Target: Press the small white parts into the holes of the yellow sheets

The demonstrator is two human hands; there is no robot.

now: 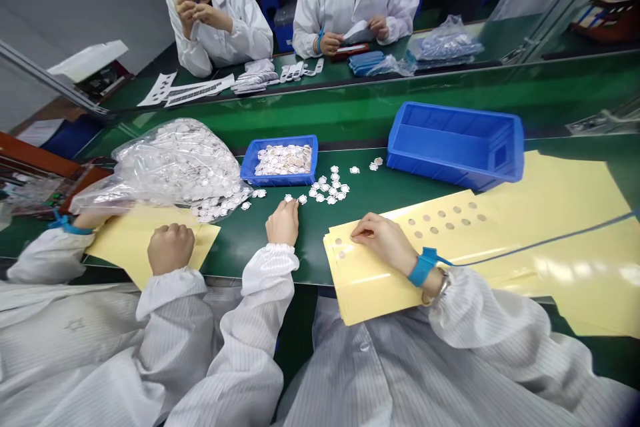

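Note:
My left hand (283, 221) rests on the green table with its fingers curled under, fingertips at two small white discs (295, 199). More loose discs (329, 189) lie scattered just beyond. My right hand (381, 239), with a blue wrist strap (423, 265), lies on a stack of yellow sheets (370, 283). Its fingertips are pinched together and pressed down beside a few round spots (340, 247) on the top sheet. What either hand grips is hidden by the fingers.
A small blue tray (250, 170) of discs and a clear bag of discs (175, 163) sit at left. An empty larger blue bin (455, 143) stands at right. A co-worker's fist (170, 247) rests on another yellow sheet (130, 240). Two people work across the table.

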